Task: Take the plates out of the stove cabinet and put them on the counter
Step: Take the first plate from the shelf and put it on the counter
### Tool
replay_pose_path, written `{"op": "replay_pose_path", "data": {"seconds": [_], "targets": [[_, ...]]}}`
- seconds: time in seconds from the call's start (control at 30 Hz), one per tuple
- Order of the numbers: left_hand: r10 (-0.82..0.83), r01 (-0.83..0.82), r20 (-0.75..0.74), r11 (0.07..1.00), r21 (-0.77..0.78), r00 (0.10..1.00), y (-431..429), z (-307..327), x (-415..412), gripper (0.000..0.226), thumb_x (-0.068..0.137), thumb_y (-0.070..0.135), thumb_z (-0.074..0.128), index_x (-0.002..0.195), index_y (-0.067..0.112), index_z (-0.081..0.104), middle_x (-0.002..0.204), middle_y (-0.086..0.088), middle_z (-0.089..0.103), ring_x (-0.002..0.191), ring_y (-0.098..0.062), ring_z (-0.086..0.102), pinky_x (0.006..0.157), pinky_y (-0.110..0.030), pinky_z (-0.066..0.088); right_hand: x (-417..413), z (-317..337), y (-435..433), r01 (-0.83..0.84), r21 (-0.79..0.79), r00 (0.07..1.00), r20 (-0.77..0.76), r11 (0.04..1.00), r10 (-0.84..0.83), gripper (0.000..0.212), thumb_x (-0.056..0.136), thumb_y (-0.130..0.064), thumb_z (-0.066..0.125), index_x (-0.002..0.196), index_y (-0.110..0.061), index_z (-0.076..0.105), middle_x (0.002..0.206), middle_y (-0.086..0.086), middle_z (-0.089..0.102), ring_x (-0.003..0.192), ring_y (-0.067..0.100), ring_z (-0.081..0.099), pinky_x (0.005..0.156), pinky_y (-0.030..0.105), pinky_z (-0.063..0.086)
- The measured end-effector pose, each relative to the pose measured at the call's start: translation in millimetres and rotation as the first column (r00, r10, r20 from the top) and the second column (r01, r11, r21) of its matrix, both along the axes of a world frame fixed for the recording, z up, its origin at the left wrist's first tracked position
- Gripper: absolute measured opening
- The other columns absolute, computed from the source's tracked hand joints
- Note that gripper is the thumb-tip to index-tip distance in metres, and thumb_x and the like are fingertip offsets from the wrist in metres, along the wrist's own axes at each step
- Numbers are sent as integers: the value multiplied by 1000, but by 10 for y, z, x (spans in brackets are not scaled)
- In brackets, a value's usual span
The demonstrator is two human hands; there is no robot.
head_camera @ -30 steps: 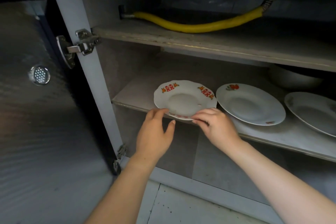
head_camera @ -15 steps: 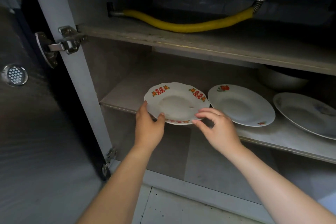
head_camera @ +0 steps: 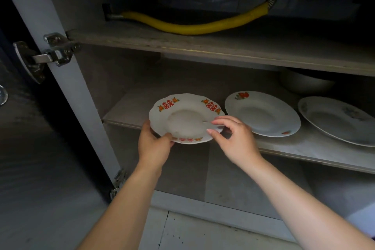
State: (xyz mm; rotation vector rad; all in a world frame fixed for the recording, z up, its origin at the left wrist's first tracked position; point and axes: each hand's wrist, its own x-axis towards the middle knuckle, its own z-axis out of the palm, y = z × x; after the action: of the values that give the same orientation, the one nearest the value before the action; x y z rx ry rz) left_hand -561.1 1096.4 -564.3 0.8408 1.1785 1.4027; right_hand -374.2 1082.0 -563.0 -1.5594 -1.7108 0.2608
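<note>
Left hand (head_camera: 154, 144) clamped, right hand (head_camera: 235, 139) loosely open, both arms outstretched.

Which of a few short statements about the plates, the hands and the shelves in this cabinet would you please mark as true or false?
1. The left hand grips the rim of the scalloped white plate with red symbols. True.
2. That plate lies wholly on the lower grey shelf. False: its near edge juts past the shelf's front.
3. Two more round white plates lie to its right. True.
4. The yellow hose lies on the lower shelf. False: it is on the upper one.
5. The right hand clamps the middle plate. False: its fingers are open at the scalloped plate's right edge.
</note>
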Motion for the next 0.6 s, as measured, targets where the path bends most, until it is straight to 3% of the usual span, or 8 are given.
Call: {"op": "replay_pose_path", "data": {"seconds": [0.1, 0.2, 0.3, 0.43, 0.6], "targets": [[1, -1, 15, 1000, -23, 1000, -35, 47, -56, 65, 80, -14, 56, 134, 21, 43, 108, 8, 57, 108, -17, 56, 67, -23, 54, 0, 25, 42, 14, -10, 999, -32, 1000, -14, 30, 81, -30, 68, 108, -19, 67, 117, -4, 60, 109, 11, 55, 96, 31, 47], [-14, 15, 11, 1000, -27, 1000, -58, 57, -92, 65, 81, -14, 56, 134, 21, 42, 119, 3, 56, 111, -18, 56, 67, -22, 55, -3, 73, 124, 23, -36, 999, -44, 999, -25, 38, 80, -32, 69, 114, -17, 64, 125, 0, 57, 115, 17, 54, 98, 39, 47], [-25, 25, -14, 1000, -11, 1000, -63, 50, -106, 66, 81, -12, 57, 135, 23, 42, 122, 3, 56, 113, -18, 55, 67, -21, 57, -28, 157, 254, 44, -103, 998, -41, 994, -49, 47, 79, -33, 69, 122, -16, 59, 130, 3, 54, 118, 20, 51, 101, 40, 44], [-42, 43, -46, 999, 12, 998, -69, 63, -102, 66, 81, -11, 57, 135, 23, 42, 104, 15, 57, 97, -9, 57, 63, -17, 56, -82, 203, 360, 102, -194, 993, -42, 976, -112, 50, 80, -28, 69, 126, -15, 56, 125, 3, 59, 114, 21, 55, 96, 29, 42], [-35, 34, -82, 999, -10, 996, -80, 82, -123, 60, 80, -14, 54, 129, 21, 47, 97, 17, 55, 93, -9, 57, 58, -13, 54, -102, 159, 304, 132, -253, 983, -92, 958, -160, 52, 79, -20, 70, 128, -17, 54, 124, 2, 62, 112, 20, 58, 97, 33, 47]]}}
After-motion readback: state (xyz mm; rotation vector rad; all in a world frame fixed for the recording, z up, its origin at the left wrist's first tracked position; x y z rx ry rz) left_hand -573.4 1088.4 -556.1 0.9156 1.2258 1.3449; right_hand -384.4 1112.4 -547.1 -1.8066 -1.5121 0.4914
